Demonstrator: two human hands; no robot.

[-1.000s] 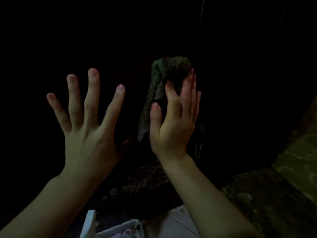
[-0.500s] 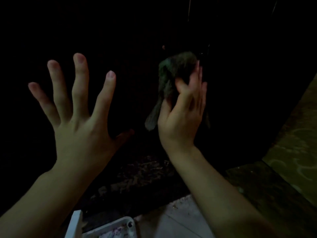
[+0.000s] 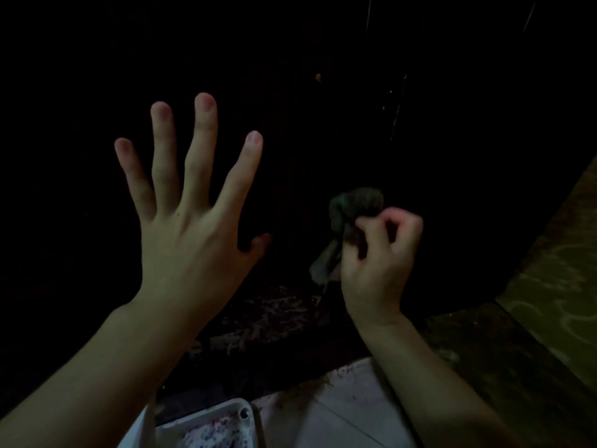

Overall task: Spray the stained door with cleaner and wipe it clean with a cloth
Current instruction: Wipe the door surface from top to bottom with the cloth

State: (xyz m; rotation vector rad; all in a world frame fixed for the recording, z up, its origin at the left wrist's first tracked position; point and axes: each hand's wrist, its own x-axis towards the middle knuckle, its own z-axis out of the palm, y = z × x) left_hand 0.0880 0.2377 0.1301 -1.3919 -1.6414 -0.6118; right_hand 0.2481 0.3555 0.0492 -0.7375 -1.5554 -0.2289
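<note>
The dark door (image 3: 290, 92) fills the upper view and is almost black, with pale stains along its bottom strip (image 3: 258, 318). My left hand (image 3: 190, 227) is spread flat against the door, fingers wide apart, holding nothing. To its right, my right hand (image 3: 378, 260) is curled around a bunched dark green cloth (image 3: 349, 215), which sticks out above and to the left of the fingers, close to the door's lower part. No spray bottle is visible.
A white tray (image 3: 239, 412) with pinkish speckled contents lies on the pale tiled floor (image 3: 339, 415) at the bottom edge. A dark worn sill (image 3: 500, 350) and a yellow-green patterned surface (image 3: 555, 286) run along the right side.
My right hand has dropped down the door and gone from a flat palm pressing the cloth to fingers bunching it. My left hand stays spread on the door.
</note>
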